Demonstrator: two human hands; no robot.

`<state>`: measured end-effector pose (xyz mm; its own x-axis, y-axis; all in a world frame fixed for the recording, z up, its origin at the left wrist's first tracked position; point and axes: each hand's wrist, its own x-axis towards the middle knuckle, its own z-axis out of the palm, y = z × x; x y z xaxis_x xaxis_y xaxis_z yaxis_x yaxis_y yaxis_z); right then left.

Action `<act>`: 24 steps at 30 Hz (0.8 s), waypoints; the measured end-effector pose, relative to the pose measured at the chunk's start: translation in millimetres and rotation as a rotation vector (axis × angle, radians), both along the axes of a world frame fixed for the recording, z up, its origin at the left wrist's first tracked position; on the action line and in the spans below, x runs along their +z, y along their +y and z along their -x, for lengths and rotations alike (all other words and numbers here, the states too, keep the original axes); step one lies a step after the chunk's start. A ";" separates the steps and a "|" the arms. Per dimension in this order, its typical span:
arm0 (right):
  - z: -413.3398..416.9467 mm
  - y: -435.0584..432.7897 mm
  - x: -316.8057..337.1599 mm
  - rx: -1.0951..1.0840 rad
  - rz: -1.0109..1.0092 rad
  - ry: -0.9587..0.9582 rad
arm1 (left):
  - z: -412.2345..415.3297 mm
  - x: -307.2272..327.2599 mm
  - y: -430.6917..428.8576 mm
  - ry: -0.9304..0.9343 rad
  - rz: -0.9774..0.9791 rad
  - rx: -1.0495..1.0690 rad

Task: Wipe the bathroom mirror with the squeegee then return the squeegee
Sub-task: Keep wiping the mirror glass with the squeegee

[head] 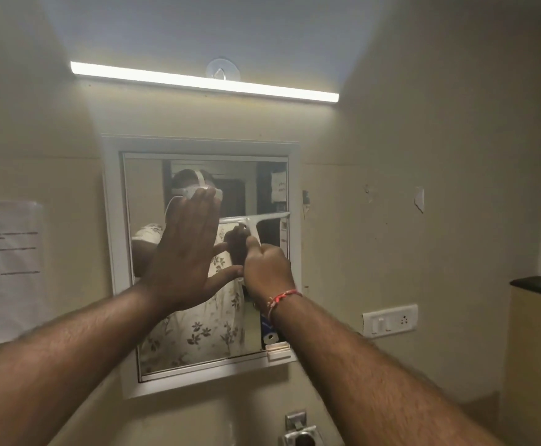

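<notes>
Risks we judge, near to far:
- Right hand fisted around squeegee handle low down; grip far from blade, so blade may tilt and streak.
- Left hand spread flat, fingers splayed, holding nothing; whether palm touches mirror we cannot tell. Contact would smear glass, or block blade sweeping left.
- Blade sits level above right hand, its right end at frame edge; may catch there.

Pose: both forearms reach up and forward, converging; red thread on right wrist.
</notes>
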<state>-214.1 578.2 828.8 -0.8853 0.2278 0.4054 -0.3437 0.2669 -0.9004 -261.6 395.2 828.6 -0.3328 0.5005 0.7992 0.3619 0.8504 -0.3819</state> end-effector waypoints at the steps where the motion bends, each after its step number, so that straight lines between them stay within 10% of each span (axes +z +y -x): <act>1: -0.7 0.5 -7.0 -0.006 -0.011 -0.008 | 0.0 -4.1 0.4 -0.002 0.007 -0.010; 24: -4.5 -0.4 -134.5 -0.087 -0.101 -0.097 | -9.1 -140.3 7.0 -0.165 -0.048 0.013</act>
<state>-209.6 577.8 694.3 -0.9002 0.2673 0.3438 -0.2282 0.3829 -0.8952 -252.5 402.2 688.3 -0.4675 0.4578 0.7563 0.4051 0.8713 -0.2770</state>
